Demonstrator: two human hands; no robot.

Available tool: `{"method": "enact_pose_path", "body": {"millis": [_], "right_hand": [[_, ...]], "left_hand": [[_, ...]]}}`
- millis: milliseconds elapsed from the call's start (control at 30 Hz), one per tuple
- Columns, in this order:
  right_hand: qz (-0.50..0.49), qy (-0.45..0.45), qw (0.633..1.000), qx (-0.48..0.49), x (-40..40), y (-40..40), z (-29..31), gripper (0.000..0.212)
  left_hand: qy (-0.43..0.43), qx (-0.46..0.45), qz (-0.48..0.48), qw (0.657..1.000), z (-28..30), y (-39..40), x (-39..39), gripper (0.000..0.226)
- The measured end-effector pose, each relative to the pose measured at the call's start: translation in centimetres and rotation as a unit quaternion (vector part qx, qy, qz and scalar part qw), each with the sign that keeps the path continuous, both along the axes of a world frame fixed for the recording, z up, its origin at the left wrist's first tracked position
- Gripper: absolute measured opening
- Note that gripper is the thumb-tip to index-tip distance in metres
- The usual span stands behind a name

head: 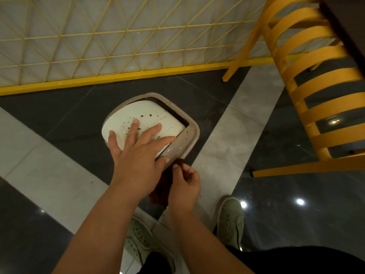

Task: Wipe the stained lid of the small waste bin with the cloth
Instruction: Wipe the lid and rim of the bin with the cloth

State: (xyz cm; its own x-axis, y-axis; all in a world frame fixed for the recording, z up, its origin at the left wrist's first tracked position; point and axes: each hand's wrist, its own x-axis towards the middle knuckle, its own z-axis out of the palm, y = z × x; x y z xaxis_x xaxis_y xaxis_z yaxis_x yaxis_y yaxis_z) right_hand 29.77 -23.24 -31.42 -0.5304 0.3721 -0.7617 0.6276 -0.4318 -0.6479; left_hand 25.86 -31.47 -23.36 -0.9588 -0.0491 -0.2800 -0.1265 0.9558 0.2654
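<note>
**Head view: one bin, one cloth, two hands**

Head camera looks down on one small grey plastic waste bin (190, 144) standing on the dark tiled floor (59, 115), its white swing lid (146, 113) speckled with brown stains. The left hand (136, 153) lies flat on the lid, fingers spread. The right hand (184, 186) pinches one brown cloth (161, 191) just beside the bin's near rim. Two green shoes (231, 218) stand below; one yellow slatted chair (316, 80) stands on the right.

My left hand (136, 155) flat on the stained lid (146, 113), right hand (184, 186) pinching the cloth (162, 186) beside the bin (191, 135), yellow chair (316, 86) near.
</note>
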Motion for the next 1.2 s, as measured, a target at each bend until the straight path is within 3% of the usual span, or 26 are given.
{"method": "enact_pose_path", "body": {"millis": [267,367,600,900,1200], "right_hand": [[0.040,0.057,0.986,0.149,-8.9,4.1,-0.5,0.011],[0.045,0.053,0.988,0.141,-9.7,4.4,-0.3,0.010],[0.116,0.039,0.989,0.076,0.6,0.6,-0.6,0.010],[0.120,0.059,0.977,0.166,-7.7,4.5,-0.4,0.006],[0.104,0.013,0.989,0.106,-1.4,0.7,-0.4,0.013]], "left_hand": [[-0.002,0.062,0.015,0.998,-0.6,0.1,-0.3,0.049],[-0.012,0.071,0.022,0.997,-0.6,0.3,-0.4,0.051],[-0.026,0.068,0.022,0.997,-0.5,0.5,-0.4,0.051],[-0.015,0.079,0.033,0.996,-0.4,0.5,-0.6,0.051],[-0.012,0.082,0.035,0.996,-0.3,0.7,-0.5,0.049]]}}
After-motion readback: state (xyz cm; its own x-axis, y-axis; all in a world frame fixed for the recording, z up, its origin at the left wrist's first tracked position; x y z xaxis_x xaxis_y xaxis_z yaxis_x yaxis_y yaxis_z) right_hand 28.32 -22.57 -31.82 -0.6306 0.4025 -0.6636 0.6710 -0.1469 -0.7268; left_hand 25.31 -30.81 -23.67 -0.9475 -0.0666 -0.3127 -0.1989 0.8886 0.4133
